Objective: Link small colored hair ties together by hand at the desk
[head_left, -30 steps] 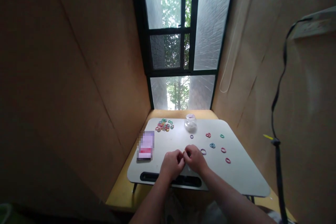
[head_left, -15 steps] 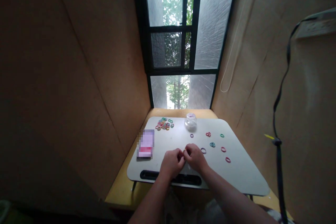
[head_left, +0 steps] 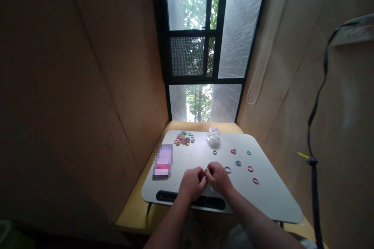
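Note:
Over the front middle of the white lap table [head_left: 271, 198], my left hand [head_left: 193, 181] and my right hand [head_left: 217, 177] meet fingertip to fingertip. Both are closed in a pinch; what sits between the fingers is hidden or too small to name. A purple hair tie [head_left: 230, 170] lies just beyond my right hand. Farther right are a blue cluster of hair ties [head_left: 238, 163], a red cluster [head_left: 233, 151], a green hair tie [head_left: 249, 153] and two pinkish-red ones [head_left: 250, 169]. A small dark purple hair tie [head_left: 215, 152] rests ahead of my hands.
A mixed pile of coloured hair ties [head_left: 183, 139] is at the table's back left. Below it lies a phone [head_left: 163, 161] with a blurred screen. A clear jar [head_left: 213, 138] stands at the back edge. A black slot [head_left: 168, 195] runs along the front; a black cord [head_left: 317, 101] hangs right.
The view has shifted slightly. My hands stay pinched together in the same place, with only small finger movements, and the things on the table keep their positions.

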Available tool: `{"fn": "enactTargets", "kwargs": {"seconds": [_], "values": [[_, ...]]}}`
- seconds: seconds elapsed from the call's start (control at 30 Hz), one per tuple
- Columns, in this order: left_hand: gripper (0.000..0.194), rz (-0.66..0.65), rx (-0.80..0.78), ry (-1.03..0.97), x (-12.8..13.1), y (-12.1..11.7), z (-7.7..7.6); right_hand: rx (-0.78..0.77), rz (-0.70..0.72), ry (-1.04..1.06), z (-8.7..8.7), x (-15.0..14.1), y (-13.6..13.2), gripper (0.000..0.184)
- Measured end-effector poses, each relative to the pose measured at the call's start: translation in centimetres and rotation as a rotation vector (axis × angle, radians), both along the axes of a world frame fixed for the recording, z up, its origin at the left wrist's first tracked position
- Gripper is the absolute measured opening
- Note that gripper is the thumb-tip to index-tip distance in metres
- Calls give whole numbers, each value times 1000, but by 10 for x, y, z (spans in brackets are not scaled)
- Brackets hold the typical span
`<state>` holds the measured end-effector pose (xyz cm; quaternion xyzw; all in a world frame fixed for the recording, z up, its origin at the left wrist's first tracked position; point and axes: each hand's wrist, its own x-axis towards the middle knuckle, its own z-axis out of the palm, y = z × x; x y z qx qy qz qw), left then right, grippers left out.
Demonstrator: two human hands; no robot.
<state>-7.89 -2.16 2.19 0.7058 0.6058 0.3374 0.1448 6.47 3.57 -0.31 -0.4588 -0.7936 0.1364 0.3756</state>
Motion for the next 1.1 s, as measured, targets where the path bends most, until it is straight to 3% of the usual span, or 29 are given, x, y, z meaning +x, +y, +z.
{"fn": "enactTargets", "kwargs": {"seconds": [0.47, 1.1], "values": [[13, -27, 2, -2, -1, 6, -3, -37, 29, 1, 2, 0, 5, 14], [11, -10, -64, 8, 2, 15, 4, -79, 44, 52, 4, 2, 13, 17]]}}
